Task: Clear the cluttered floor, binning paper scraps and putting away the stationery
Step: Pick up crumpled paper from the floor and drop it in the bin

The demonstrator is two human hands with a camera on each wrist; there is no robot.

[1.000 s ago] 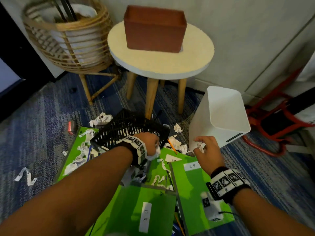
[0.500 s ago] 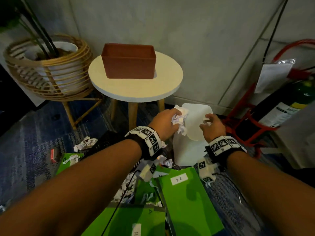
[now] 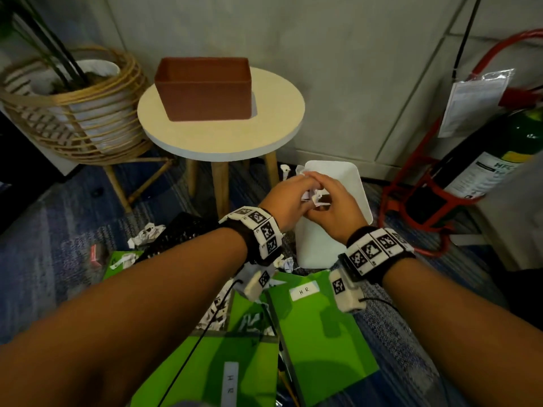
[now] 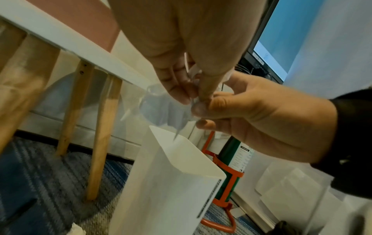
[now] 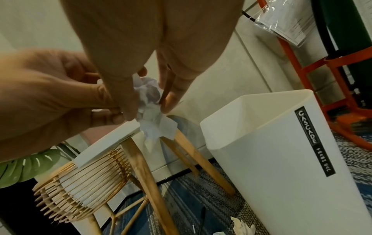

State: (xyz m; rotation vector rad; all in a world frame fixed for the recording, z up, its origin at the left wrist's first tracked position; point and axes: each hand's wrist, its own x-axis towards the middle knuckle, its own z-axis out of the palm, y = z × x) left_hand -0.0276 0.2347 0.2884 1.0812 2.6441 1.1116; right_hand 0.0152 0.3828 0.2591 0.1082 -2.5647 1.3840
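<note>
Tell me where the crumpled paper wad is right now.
In the head view the crumpled paper wad sits centre-right, pinched between the left hand and the right hand, above the open white bin beside the round stool.

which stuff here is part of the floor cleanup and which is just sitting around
Part of the job:
- paper wad, held by both hands, left and right
- white bin
- scraps on the floor
- green folders
- black tray

Just lying about:
- stool
- brown box
- wicker planter
- extinguisher
</note>
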